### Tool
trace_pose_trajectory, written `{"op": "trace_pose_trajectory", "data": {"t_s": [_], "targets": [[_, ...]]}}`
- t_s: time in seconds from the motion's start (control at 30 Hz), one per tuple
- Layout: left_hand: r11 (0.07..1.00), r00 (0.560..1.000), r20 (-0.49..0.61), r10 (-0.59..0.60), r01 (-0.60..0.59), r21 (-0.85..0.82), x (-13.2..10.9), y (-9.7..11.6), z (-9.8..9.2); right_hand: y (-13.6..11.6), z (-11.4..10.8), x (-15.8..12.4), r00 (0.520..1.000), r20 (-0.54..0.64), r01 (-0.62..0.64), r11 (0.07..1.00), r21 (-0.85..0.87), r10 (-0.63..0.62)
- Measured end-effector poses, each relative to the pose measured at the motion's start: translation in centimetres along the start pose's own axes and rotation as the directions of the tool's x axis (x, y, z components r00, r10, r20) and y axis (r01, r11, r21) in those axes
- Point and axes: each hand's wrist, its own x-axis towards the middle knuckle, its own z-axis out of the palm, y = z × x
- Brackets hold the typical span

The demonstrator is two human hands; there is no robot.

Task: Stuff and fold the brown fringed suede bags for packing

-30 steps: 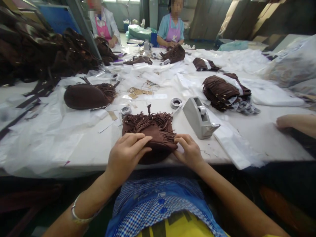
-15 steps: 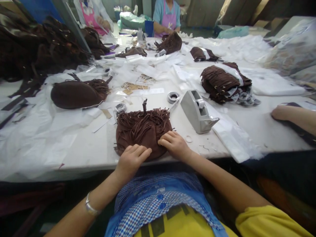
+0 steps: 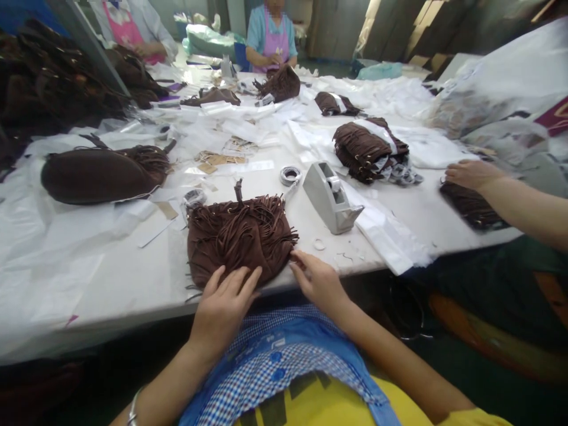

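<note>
A dark brown fringed bag (image 3: 237,234) lies flat at the table's front edge, its fringe spread over the upper part and a short strap end sticking up at its top. My left hand (image 3: 226,305) rests on the bag's lower left with fingers spread. At the bag's lower right edge, my right hand (image 3: 317,278) is closed in a pinch. What its fingertips hold is too small to make out. A grey tape dispenser (image 3: 331,201) stands to the right of the bag, and a tape roll (image 3: 290,175) lies behind it.
Another brown bag (image 3: 100,174) lies at the left, and a wrapped fringed bundle (image 3: 366,148) is behind the dispenser. Plastic sheets (image 3: 386,231) reach the front edge. At the right, a neighbour's hand (image 3: 474,174) touches a dark fringed bag (image 3: 473,204). Two people are across the table.
The view has shifted right. My left hand's fingers have spread, my right hand has moved to the bag's edge, and more fringe lies over the right side. The neighbour's dark bag shows more fully.
</note>
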Motion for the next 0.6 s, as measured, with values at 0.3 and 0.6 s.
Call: {"op": "trace_pose_trajectory", "data": {"t_s": [0.3, 0.6], "targets": [[0.996, 0.999, -0.044, 0.027, -0.023, 0.084, 0.6, 0.1, 0.4, -0.3, 1.6, 1.5, 0.976, 0.005, -0.215, 0.953, 0.214, 0.22], [0.998, 0.999, 0.034, -0.001, -0.002, 0.07, 1.1, 0.2, 0.0, 1.9, 1.6, 4.0, 0.995, -0.034, -0.094, 0.995, 0.04, 0.095]]}}
